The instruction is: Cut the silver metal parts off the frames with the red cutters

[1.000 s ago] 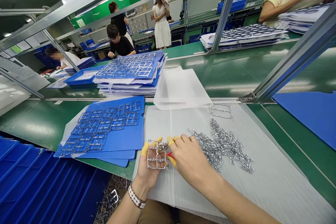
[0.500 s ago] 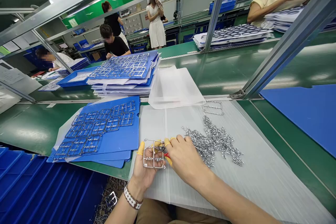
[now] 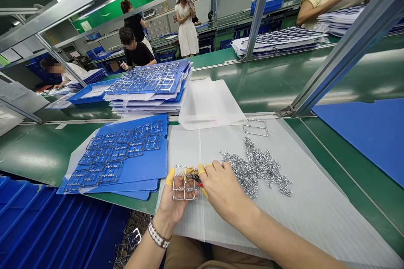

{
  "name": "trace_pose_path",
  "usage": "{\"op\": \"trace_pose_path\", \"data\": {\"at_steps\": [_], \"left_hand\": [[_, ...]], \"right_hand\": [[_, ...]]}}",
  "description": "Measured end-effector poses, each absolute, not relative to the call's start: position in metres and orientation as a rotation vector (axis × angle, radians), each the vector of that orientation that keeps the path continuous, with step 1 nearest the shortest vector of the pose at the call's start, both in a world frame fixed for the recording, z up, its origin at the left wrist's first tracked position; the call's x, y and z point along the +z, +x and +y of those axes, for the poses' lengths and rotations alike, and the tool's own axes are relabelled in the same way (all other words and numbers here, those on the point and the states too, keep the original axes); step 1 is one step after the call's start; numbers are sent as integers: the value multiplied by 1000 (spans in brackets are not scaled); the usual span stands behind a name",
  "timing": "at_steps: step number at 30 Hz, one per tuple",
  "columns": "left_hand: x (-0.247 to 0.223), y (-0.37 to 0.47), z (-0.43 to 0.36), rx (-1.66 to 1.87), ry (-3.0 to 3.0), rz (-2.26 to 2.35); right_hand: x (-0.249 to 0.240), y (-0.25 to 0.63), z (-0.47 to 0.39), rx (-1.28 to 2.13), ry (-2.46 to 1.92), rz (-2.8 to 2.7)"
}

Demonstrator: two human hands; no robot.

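The left hand [image 3: 174, 201] pinches a silvery frame [image 3: 184, 185]; the right hand [image 3: 221, 185] grips what seem red-handled pliers [image 3: 196, 178] against it. Right of the grip lies a pile of small parts [image 3: 257, 166].

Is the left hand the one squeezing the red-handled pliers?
No, the right hand grips the red-handled pliers, while the left hand holds a silvery frame with little pieces on it.

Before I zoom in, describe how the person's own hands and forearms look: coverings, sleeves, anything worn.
The left hand has yellow coverings on the thumb and at least one finger, and a white-and-brown patterned band around the wrist. The right hand has yellow coverings and bands on several digits. Both forearms show no sleeves, and the right wrist has nothing on it.
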State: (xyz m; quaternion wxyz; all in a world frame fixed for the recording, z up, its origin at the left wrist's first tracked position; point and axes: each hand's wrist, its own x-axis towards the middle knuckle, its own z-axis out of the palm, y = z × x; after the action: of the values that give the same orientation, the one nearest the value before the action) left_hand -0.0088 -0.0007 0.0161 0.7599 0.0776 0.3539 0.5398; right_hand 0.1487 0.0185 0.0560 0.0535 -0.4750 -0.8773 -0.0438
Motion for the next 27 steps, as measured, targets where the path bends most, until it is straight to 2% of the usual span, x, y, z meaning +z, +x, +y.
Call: {"op": "trace_pose_path", "data": {"at_steps": [22,25,27], "left_hand": [[17,-7,3,1129,236,725],[15,-8,1,1179,311,818],[12,-8,-2,1241,459,921]], "right_hand": [[50,144,-3,-54,-1425,-2751],[52,152,4,164,-1450,-2628],[51,157,13,539,-1463,-2375]]}}
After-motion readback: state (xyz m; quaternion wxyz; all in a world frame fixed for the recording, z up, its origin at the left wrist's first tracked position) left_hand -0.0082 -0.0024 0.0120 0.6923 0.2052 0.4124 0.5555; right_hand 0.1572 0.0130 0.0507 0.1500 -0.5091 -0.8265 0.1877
